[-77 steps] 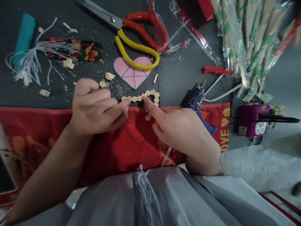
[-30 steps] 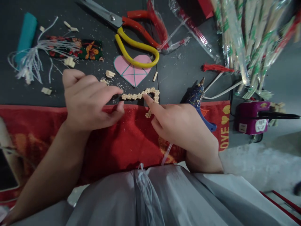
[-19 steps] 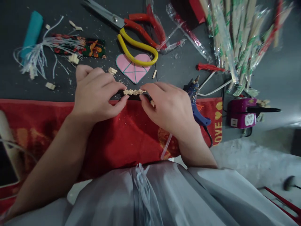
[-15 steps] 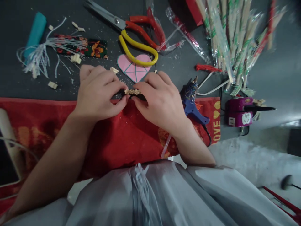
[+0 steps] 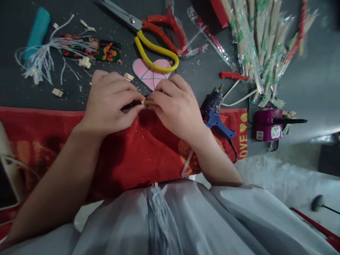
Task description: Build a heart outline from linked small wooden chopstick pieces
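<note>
My left hand (image 5: 110,106) and my right hand (image 5: 176,106) meet fingertip to fingertip over the edge of a red cloth (image 5: 132,152). Between them they pinch a chain of small beige wooden pieces (image 5: 147,102); only a short bit shows, the rest is hidden under my right hand. Both hands have their fingers curled closed. Just beyond the fingers lies a pink paper heart (image 5: 151,72) with crossed lines on it.
Yellow-and-red-handled scissors (image 5: 156,46) lie behind the heart. A blue glue gun (image 5: 216,115) rests right of my right hand, with a purple power box (image 5: 268,129) farther right. Wrapped chopsticks (image 5: 260,39) are piled at back right. White threads (image 5: 39,62), patterned fabric (image 5: 98,51) and wood bits sit at back left.
My right hand went from pointing one finger at the flat chain to closing over it. Both hands have come together, and the chain is now mostly covered.
</note>
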`<state>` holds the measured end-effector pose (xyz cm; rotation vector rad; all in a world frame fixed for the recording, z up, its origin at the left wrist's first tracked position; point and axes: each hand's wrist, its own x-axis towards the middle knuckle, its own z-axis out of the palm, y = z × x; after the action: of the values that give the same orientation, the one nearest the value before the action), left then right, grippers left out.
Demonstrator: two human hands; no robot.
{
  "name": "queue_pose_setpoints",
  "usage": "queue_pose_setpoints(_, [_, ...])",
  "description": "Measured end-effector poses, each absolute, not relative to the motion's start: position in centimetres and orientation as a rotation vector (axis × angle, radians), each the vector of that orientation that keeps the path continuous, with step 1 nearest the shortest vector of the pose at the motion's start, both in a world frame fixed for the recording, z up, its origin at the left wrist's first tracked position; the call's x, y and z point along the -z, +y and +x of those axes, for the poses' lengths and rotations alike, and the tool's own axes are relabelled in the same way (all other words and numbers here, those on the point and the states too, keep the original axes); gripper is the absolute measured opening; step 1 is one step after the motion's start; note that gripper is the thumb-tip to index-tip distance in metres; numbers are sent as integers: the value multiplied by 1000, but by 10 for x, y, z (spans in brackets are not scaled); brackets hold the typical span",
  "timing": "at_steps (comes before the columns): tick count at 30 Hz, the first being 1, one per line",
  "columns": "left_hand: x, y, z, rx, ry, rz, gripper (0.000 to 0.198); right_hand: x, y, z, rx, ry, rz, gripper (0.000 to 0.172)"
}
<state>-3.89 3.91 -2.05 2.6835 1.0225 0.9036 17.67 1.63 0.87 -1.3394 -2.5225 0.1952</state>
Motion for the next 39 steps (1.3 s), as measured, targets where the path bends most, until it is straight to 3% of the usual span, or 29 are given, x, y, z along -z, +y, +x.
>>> queue_pose_setpoints(34, [15, 38, -36, -880, 1053, 2443, 16, -12, 17, 178, -219, -2520, -1338, 33])
queue_pose_setpoints(39, [15, 38, -36, -854, 1059, 2450, 23, -14, 14, 179, -220, -2515, -1390, 29])
